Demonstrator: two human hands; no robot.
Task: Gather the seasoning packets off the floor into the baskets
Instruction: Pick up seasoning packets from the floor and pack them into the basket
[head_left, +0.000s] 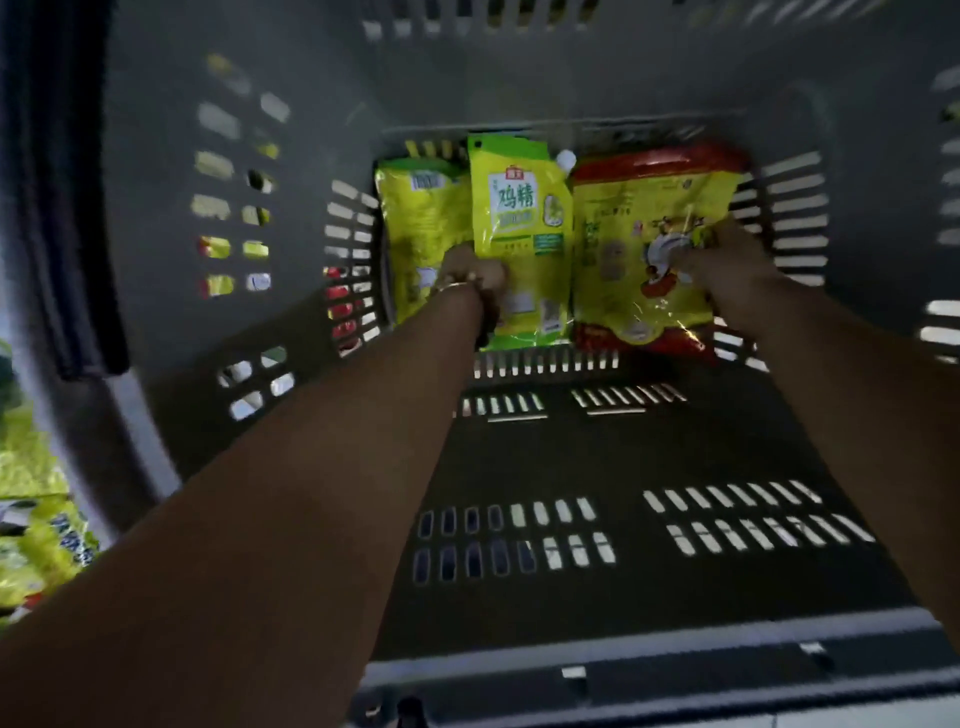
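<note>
In the grey basket (571, 457), three seasoning packets lie side by side at its far end. The left hand (470, 278) curls round the lower left edge of the middle green spouted pouch (519, 223). The right hand (722, 254) grips the right edge of the red-and-yellow packet (634, 234). A yellow packet (415, 218) lies untouched in the far-left corner.

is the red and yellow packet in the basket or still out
In. The red and yellow packet lies on the basket floor beside the green pouch, right hand holding it.
</note>
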